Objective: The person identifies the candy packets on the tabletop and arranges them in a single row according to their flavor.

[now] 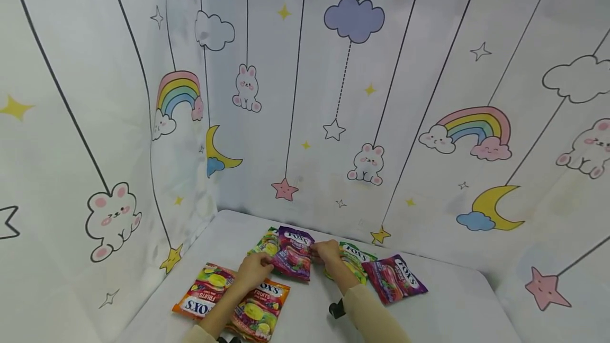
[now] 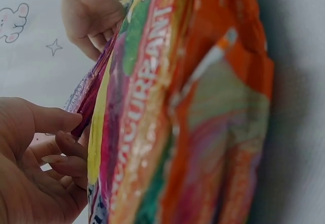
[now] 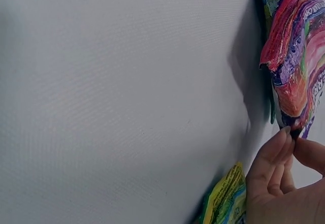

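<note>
Head view shows my left hand (image 1: 254, 269) and right hand (image 1: 328, 252) pinching the middle purple bag (image 1: 294, 255) at eight and three o'clock; light, even grips should steady it.

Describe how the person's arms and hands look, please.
The left hand and right hand are bare, without visible gloves or rings. The left sleeve and right sleeve are plain cream. Beside the right one shows a small black device; by the left, a dark piece, partly cut off.
</note>
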Available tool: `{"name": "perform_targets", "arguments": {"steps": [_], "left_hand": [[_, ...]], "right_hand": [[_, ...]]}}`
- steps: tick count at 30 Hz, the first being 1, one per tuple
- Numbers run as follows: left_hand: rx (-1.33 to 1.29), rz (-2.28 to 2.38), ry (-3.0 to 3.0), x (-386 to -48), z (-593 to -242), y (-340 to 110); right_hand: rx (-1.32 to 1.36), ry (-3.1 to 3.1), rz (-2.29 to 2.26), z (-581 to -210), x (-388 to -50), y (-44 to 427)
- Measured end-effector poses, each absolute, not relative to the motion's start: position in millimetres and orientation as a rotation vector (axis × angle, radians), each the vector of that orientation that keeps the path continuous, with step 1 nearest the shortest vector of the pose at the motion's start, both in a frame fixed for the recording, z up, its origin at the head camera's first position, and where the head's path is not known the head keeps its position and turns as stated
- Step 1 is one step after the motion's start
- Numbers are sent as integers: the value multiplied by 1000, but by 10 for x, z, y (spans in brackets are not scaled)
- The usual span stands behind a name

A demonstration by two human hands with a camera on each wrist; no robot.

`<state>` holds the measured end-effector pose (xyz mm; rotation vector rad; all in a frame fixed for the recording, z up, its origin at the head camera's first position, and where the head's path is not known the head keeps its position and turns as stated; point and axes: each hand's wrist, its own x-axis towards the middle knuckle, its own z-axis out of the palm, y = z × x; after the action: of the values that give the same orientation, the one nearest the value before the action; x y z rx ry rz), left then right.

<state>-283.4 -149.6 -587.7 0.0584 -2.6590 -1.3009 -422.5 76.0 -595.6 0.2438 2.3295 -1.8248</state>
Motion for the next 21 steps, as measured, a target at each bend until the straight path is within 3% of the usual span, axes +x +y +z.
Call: {"name": "perform_targets", "arguments": {"steps": [21], "left_hand": [[37,-1294,-2636,-2770,-5804,-1508]], "right_hand": [[178,2311,-1866,-5842,-4092,805]]}}
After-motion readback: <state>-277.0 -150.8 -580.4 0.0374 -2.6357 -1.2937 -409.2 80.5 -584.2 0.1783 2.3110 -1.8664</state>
